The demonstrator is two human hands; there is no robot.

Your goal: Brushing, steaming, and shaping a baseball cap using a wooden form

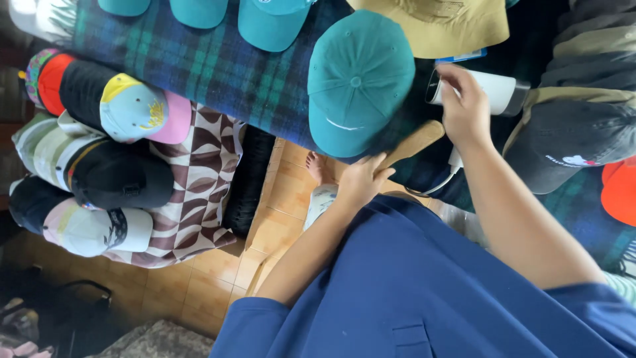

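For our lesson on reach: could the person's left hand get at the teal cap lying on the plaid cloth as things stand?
Probably yes. The left hand holds a wooden handle right beside the teal cap, with nothing between them, though its grip is occupied.

The floor [212, 282] is made of orange-brown tiles, and soft daylight falls on it. A tabletop is covered by a dark green and blue checked cloth [199, 63]. Beside it hangs a brown and white patterned cloth [205, 179]. Rows of caps lie on both cloths, teal ones [268, 23] at the top and mixed colours [126, 106] at the side. A dark bag [73, 311] sits on the floor in the corner, next to a grey mat [159, 341].
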